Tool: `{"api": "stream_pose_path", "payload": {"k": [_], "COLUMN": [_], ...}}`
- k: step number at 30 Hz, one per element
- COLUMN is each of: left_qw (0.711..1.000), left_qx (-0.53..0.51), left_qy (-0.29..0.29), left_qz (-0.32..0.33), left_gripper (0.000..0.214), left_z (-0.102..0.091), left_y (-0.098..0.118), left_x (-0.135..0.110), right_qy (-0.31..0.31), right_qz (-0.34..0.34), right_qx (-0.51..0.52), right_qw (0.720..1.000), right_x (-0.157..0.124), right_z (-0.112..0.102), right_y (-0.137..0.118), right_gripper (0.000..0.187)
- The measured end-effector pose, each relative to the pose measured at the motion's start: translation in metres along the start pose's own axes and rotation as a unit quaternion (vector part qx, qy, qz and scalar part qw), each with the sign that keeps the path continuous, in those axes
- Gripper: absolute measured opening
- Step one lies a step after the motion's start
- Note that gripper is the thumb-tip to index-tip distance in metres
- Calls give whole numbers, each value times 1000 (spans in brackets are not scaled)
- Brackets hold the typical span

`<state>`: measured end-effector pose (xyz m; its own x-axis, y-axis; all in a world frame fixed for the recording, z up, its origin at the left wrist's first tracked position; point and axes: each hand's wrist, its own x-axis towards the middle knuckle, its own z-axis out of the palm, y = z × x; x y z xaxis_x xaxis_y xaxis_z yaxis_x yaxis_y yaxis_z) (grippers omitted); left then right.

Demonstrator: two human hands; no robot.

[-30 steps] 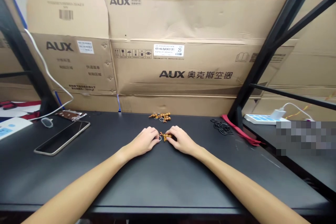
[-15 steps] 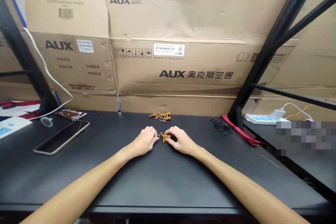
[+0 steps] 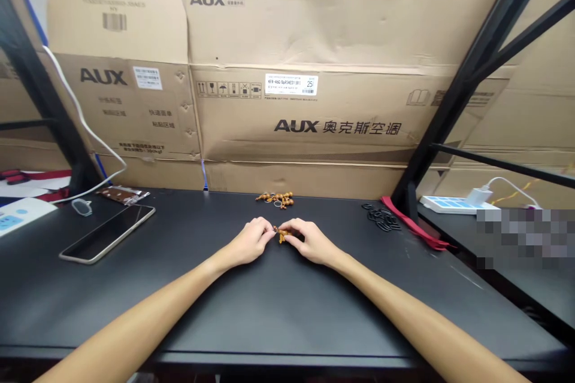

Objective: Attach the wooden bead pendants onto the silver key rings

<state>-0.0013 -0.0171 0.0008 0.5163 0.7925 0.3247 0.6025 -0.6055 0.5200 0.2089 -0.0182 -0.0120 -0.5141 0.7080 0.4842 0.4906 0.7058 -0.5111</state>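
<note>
Amber-brown beads make up the small beaded charm (image 3: 281,235) held between the fingers (image 3: 271,234) of the left hand (image 3: 250,242) and the right hand (image 3: 312,243), over the black worktop (image 3: 188,311). The fingers of both hands are closed on it from either side and cover much of it, so its full shape is hard to make out. Whether it is lifted or still touching the surface cannot be told.

Straight ahead of the fingers, near the back edge of the worktop, lies a tangled heap of matching charms (image 3: 275,199), too small and too knotted to count. Farther off to the right of the fingers, a pile of black rings (image 3: 381,219) sits just beside a red strap (image 3: 415,232). Past them are a white power strip (image 3: 444,204) and a white plug (image 3: 476,196), and a pixelated block (image 3: 512,238) hides the area below.

Well apart to the left of the fingers lies a dark-screened smartphone (image 3: 106,233), with a brown packet (image 3: 122,194) and a small oval object (image 3: 81,206) beyond it; the oval object cannot be identified.

Behind everything, flattened AUX cardboard cartons (image 3: 296,72) stand against a black metal rack (image 3: 467,84). Whatever may lie inside or behind them cannot be seen.
</note>
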Motion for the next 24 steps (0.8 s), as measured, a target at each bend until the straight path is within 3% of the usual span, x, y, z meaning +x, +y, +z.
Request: {"api": "stream_pose_path", "payload": {"k": [14,24], "left_qw": [999,999], "left_qx": [-29,-34], "left_qy": [-7,-11], "left_qz": [-17,-13], "left_gripper": [25,29], "left_z": [-4,-7], "left_y": [3,8], "left_x": [1,1], "right_qy": [43,32], "right_qz": [11,-1], "right_qx": [16,-1], "right_qw": [999,999], "right_x": [0,-1], "right_z": [2,1], "right_y": [-11,-16], "right_gripper": [19,15]}}
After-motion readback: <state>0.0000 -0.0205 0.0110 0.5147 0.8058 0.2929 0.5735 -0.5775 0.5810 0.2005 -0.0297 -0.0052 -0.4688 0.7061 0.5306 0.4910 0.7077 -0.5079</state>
